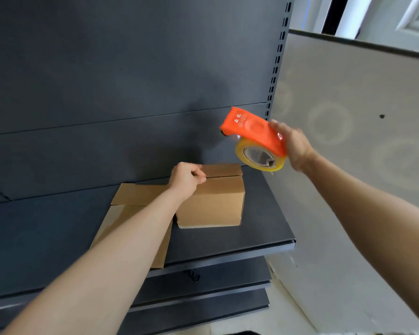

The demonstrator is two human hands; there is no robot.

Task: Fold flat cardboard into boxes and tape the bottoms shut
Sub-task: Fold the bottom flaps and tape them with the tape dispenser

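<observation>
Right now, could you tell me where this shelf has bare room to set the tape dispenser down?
The shelf is bare left of the flat cardboard and in a strip between the box and the front edge. Right of the box is a narrower patch. The middle is crowded: cardboard, box, left hand.

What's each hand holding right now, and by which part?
Right hand grips the orange tape dispenser by its rear end. Left hand rests curled on the box top; whether it pinches a flap cannot be told.

Bare left hand (187,178), right hand (294,146), 2 forearms (121,240).
</observation>
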